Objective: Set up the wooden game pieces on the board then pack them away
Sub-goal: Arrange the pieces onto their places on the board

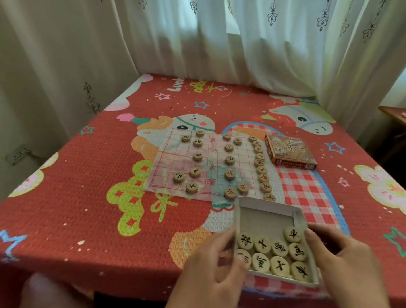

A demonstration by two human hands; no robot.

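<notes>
A thin paper game board (pixel 204 154) with a red grid lies on the red bedcover. Several round wooden pieces (pixel 229 159) with dark characters stand on it, most along its right edge. A white cardboard tray (pixel 267 217) sits at the near right, tilted toward me, with several wooden pieces (pixel 279 248) packed in its near half. My left hand (pixel 213 264) grips the tray's left wall. My right hand (pixel 341 253) holds its right wall.
The printed box lid (pixel 289 150) lies just right of the board. The red patterned cover (pixel 81 195) ends at a near edge below my hands. Curtains (pixel 201 38) hang behind and to the left. A wooden table corner (pixel 401 117) shows at far right.
</notes>
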